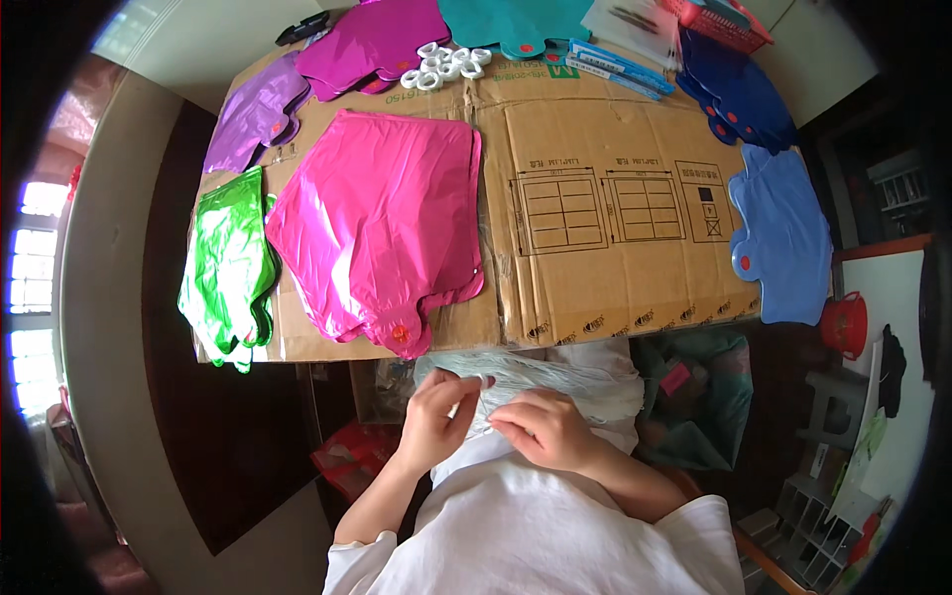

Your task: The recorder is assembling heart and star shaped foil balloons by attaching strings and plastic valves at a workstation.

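My left hand (pixel 436 412) is raised in front of my body, its thumb and fingers pinched. At its fingertips is a small white and dark pink thing (pixel 487 381), too small to name. My right hand (pixel 543 428) is close by on the right, fingers bent and pressed together. A thin white string (pixel 483 405) seems to run between the two hands. Beneath and beyond them, a bundle of long white strings (pixel 580 382) lies across my lap. Nearest on the cardboard is a stack of shiny pink foil balloons (pixel 382 218), lying flat with a red spot on the tab.
A cardboard-topped table (pixel 595 129) stands before me. Around its edge lie flat green balloons (pixel 228 263), purple balloons (pixel 258 114) and blue balloons (pixel 783 233). White rings (pixel 446 64), blue strips (pixel 620 69) and a red basket (pixel 719 22) sit at the back. A green bag (pixel 704 407) stands below right.
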Tool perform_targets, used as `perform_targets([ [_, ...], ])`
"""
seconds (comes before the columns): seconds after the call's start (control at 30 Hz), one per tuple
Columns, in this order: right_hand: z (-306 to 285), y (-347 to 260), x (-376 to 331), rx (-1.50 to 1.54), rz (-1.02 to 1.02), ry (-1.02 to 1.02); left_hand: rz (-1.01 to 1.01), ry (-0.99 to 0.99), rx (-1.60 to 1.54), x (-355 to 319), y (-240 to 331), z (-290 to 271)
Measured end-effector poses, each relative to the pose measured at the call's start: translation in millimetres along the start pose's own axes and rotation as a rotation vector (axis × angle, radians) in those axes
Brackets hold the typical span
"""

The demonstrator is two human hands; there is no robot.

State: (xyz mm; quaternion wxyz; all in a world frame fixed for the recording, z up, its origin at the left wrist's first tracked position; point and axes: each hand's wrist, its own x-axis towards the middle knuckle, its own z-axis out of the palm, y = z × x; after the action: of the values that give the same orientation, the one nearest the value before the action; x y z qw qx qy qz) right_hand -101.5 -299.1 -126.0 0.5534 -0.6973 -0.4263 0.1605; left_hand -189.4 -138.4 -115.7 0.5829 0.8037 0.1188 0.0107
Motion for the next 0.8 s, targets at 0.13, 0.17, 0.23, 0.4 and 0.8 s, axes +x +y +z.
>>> perform_targets([
  [0.13, -8, 6, 4, 0.040, 0.156, 0.055, -0.037, -0.163, -0.531, -14, -12, 3],
  [0.17, -5, 12, 4, 0.052, 0.225, 0.046, -0.095, -0.182, -0.839, -15, -11, 5],
  [0.23, 1, 10, -5, -0.002, 0.101, -0.057, -0.120, 0.063, -0.867, -14, -9, 11],
  [0.4, -18, -11, 6, 0.085, 0.067, 0.105, -0.063, -0.207, -0.236, -11, -10, -1],
  [0.8, -8, -7, 3, -0.001, 0.037, 0.025, -0.151, -0.135, -1.089, -15, 8, 4],
])
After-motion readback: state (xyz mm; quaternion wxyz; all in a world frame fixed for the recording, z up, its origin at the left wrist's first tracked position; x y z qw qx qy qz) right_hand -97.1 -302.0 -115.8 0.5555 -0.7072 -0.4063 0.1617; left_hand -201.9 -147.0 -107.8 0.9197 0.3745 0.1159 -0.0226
